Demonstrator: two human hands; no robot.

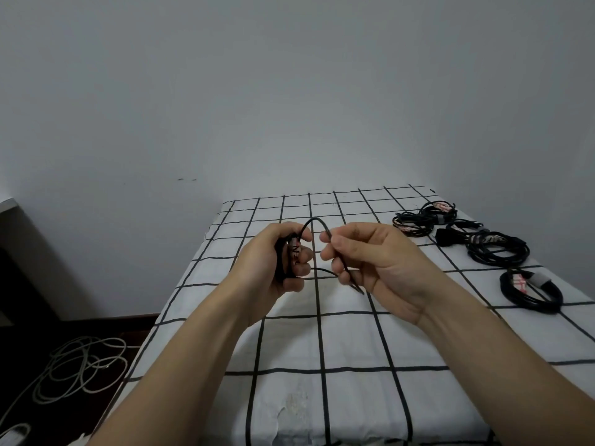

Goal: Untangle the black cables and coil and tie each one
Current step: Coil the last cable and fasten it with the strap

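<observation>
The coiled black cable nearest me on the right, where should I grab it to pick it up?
Pinch the coiled black cable at its grey tie, coming straight down from above. It lies flat on the checked cloth, and the tie bunches all the loops together there, so none should slip loose.

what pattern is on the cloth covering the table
The cloth is white with a grid of thin black lines forming large squares, seen in the head view.

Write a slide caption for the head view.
Left hand grips a black cable coil; right hand pinches its loose end.
</observation>
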